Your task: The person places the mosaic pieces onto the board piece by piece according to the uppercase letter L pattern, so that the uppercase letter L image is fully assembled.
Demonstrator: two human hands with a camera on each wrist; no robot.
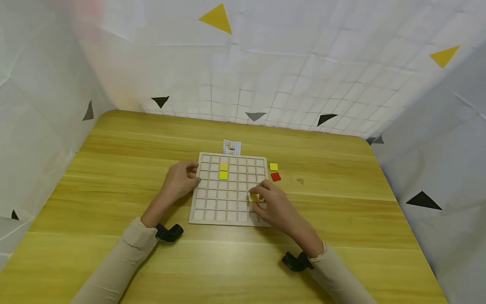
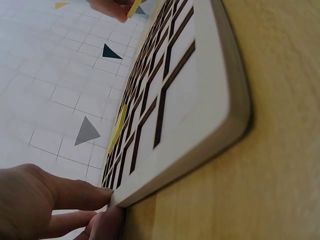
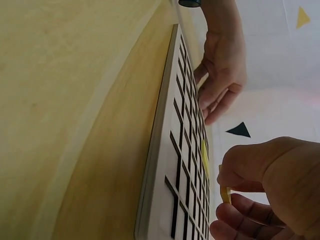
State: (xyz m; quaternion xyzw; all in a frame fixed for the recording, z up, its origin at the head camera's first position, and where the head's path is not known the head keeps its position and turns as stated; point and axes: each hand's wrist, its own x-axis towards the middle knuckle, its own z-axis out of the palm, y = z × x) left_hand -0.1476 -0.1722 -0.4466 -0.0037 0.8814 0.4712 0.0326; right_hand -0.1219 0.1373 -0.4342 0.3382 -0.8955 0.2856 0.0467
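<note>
A pale square grid board (image 1: 232, 224) lies on the table, with two yellow tiles (image 1: 223, 171) in adjacent cells of one column in its upper left part. The left hand (image 1: 177, 182) touches the board's left edge with relaxed fingers; in the left wrist view its fingertips (image 2: 107, 195) meet the rim. Over the right part of the board, the right hand (image 1: 275, 207) pinches another yellow tile (image 1: 254, 197) between thumb and fingers. The right wrist view shows this tile (image 3: 225, 192) held on edge, apart from the board (image 3: 155, 172).
A small printed grid card (image 1: 232, 147) lies just beyond the board's far edge. Beside its upper right corner are a loose yellow tile (image 1: 274, 166) and a red tile (image 1: 275, 177). White sheeting (image 1: 284, 67) with triangle marks stands around the table's back and sides.
</note>
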